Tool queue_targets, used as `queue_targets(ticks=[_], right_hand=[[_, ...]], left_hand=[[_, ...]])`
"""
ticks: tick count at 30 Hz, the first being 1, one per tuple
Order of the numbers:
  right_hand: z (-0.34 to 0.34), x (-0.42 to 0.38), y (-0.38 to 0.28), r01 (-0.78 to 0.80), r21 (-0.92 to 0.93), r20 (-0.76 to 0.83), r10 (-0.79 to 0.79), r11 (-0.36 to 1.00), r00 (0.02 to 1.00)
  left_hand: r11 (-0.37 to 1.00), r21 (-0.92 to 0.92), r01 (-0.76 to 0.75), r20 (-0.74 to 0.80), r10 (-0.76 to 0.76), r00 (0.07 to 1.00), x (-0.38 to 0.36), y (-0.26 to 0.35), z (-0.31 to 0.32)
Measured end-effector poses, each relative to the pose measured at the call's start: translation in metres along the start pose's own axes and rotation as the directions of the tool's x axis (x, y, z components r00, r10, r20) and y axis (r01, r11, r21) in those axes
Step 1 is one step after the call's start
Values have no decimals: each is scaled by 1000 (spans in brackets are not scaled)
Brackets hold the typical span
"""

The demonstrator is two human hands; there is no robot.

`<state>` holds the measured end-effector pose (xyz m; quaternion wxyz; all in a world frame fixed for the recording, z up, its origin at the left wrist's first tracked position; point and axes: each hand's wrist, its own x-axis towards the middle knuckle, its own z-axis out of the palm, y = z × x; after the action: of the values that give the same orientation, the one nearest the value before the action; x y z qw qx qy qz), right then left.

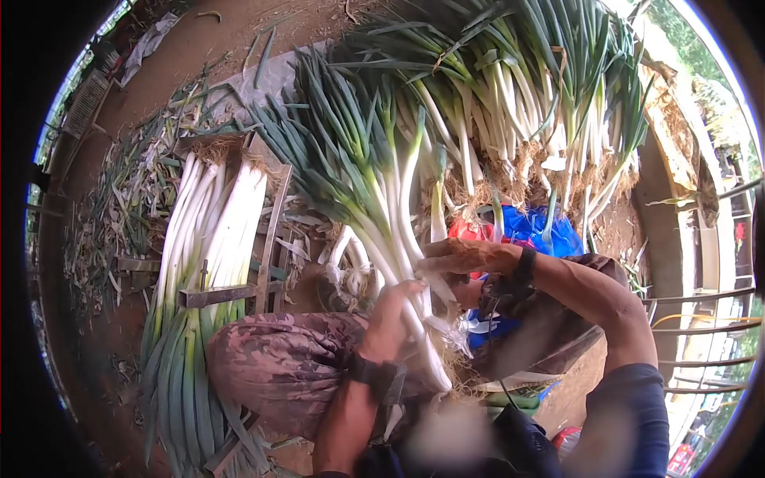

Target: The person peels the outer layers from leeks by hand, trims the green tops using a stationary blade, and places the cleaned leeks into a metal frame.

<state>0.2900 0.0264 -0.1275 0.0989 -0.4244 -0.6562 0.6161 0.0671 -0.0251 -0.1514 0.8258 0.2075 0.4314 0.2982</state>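
Note:
My left hand (389,317) grips the white lower stalk of a bunch of green onions (362,171) near the roots. My right hand (460,256) holds the same bunch just above, fingers pinching a thin outer skin on a stalk. The bunch's green leaves fan up and to the left. Its roots end by my knee (271,358). Both wrists wear dark straps.
A wooden frame (267,239) on the left holds a packed bundle of cleaned onions (203,247). A large heap of unpeeled onions (518,88) lies at the top. Blue and red cloth (542,231) lies beneath it. Peeled skins litter the dirt (119,215) at left.

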Motion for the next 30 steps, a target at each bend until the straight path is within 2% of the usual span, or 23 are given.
queue_targets(ticks=[1,2,5,6,7,9,10,12,13,14,15,17,18,19,20,21,22,23,25,27,28,29,30], right_hand=[[2,-4,-1,10,-6,-8,-10,1000,1000],[4,-9,-4,0,-96,-8,0,995,1000],[10,-19,-2,-61,-245,-17,58,968,998],[11,-23,10,80,-342,-8,-88,936,996],[14,-25,23,213,-430,17,-229,877,973],[26,-25,33,177,-519,14,-199,837,980],[30,-26,38,233,-536,33,-256,811,966],[34,-31,46,282,-559,45,-311,780,949],[38,-32,59,185,53,95,-189,981,977],[42,-35,70,-41,630,213,-122,775,969],[44,-47,52,-40,634,213,-124,772,969],[45,-77,22,-8,841,40,-47,541,998],[47,-57,128,63,636,70,-138,769,988],[47,-58,114,64,640,74,-144,766,987],[41,-65,76,55,757,170,-277,651,946],[38,-78,31,17,852,238,-416,523,878],[35,-102,-24,127,466,178,-234,875,956],[38,-109,-38,128,469,182,-238,874,954],[55,-120,-53,500,166,152,-523,850,838],[75,-133,-72,248,248,536,-346,936,770],[104,-156,-79,222,389,532,-415,894,738],[122,-178,-86,188,513,520,-477,837,709],[116,-183,-103,184,517,522,-478,836,706]], left_hand=[[999,-29,43,-10,-44,999,-6,9,8],[992,15,-123,4,123,992,-16,13,14],[999,-13,-46,54,46,997,-15,25,17],[972,56,-227,84,222,971,-11,15,11],[970,63,-233,91,227,970,-1,8,5],[966,63,-252,-1,253,968,6,5,6],[965,70,-253,6,253,967,5,4,4],[995,-94,-46,34,49,998,-10,31,28],[995,-89,-44,38,47,998,-11,35,32],[996,-82,-28,58,33,998,-11,37,34],[997,-74,-12,76,17,997,-11,39,35],[995,-96,9,59,-3,998,-6,42,38],[997,-79,-19,59,24,998,-7,45,40],[997,-62,-49,58,53,997,-8,49,41],[989,-145,15,131,4,991,10,41,24],[990,-141,17,123,1,992,9,45,20],[989,-149,24,131,-5,991,8,50,20],[987,-158,32,137,-10,991,6,54,20],[985,-171,16,115,4,993,0,58,21],[986,-164,-1,169,29,985,7,59,5],[980,-192,55,161,-24,987,18,60,-7],[981,-193,3,88,14,996,4,67,3],[981,-192,40,82,-25,996,10,68,-5]])
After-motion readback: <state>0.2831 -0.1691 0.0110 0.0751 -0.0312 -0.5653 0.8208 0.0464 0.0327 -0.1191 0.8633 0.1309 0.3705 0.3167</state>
